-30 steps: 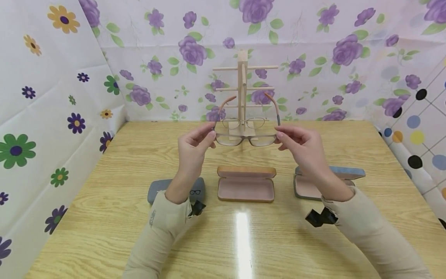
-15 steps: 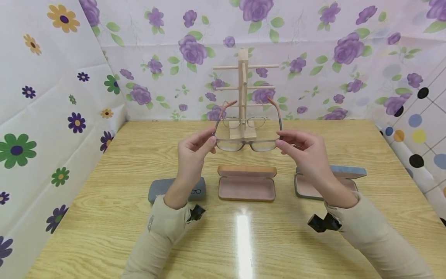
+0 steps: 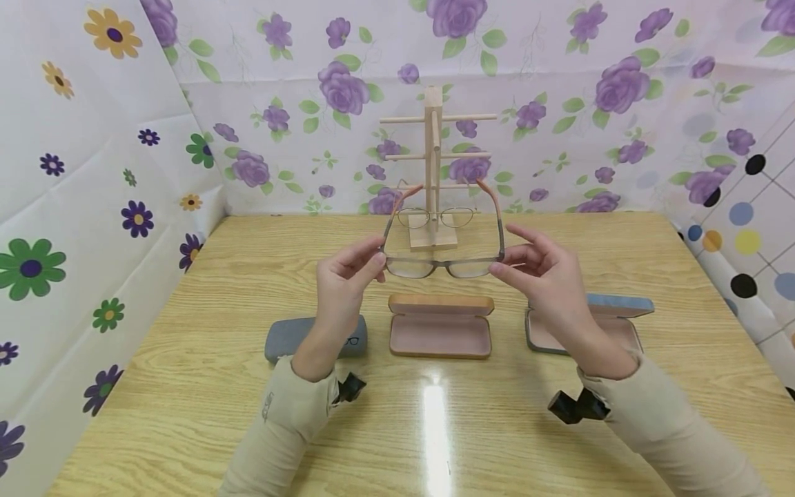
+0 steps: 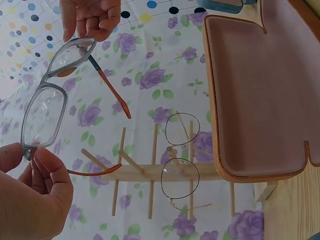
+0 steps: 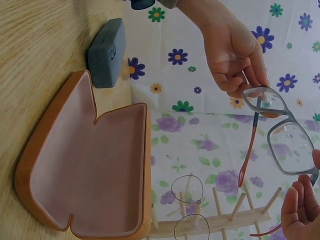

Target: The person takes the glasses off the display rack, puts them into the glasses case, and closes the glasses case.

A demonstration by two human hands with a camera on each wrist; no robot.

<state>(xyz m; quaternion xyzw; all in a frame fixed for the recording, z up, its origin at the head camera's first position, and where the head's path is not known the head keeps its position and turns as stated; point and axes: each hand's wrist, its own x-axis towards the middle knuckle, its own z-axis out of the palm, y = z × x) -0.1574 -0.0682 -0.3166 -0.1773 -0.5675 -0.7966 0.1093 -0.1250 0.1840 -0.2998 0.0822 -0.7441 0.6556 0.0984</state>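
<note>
Grey-framed eyeglasses [image 3: 440, 264] with orange-tipped temples are held up between both hands, temples unfolded and pointing away toward the stand. My left hand [image 3: 348, 273] pinches the left hinge corner between thumb and fingers; the left wrist view shows the same grip on the eyeglasses [image 4: 45, 112]. At the opposite corner my right hand [image 3: 546, 276] pinches with thumb and fingers, its index finger lifted off the frame. Behind them stands a wooden display stand [image 3: 433, 131] with several crossbars. Thin wire-rimmed glasses [image 3: 456, 218] hang on its lower part.
An open orange-brown case [image 3: 440, 336] with pink lining lies on the table [image 3: 373, 428] below the hands. Under the left forearm is a closed grey-blue case [image 3: 288, 338]. An open blue case [image 3: 621, 306] sits partly behind the right forearm. Floral sheets [image 3: 261, 62] surround the table.
Both hands have lowered the grey eyeglasses slightly toward the table. The right index finger has lifted away from the frame. The cases and stand have not moved.
</note>
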